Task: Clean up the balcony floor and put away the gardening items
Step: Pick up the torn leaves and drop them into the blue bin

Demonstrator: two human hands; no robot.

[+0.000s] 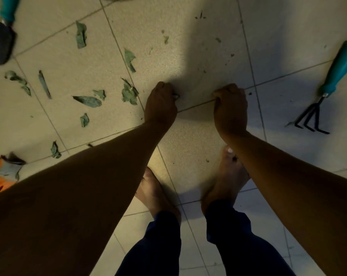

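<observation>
Left hand low over the floor, fingers curled, something small and pale showing at the fingertips; whether pinched or merely beside them, impossible to tell. Right hand close by to the right, fingers likewise curled under, nothing plainly held; also impossible to tell. Both hands apart from each other, hovering above a patch of tile bare but for specks.

Just left of the left hand, torn green leaf scraps strewn thickly across the tiles, running out toward the far left. Finer crumbs dotted over the tiles ahead. Further out, hand rake with a teal handle lying on the floor at far right, well apart from the hands. Trowel with a matching handle at top left, and an orange and grey glove at the left edge.

By the look of it, barely begun: debris mostly ungathered, every tool down on the floor, no bin, bag or broom in sight. Left to do: collecting leaves, clearing crumbs, stowing rake, trowel and glove.
</observation>
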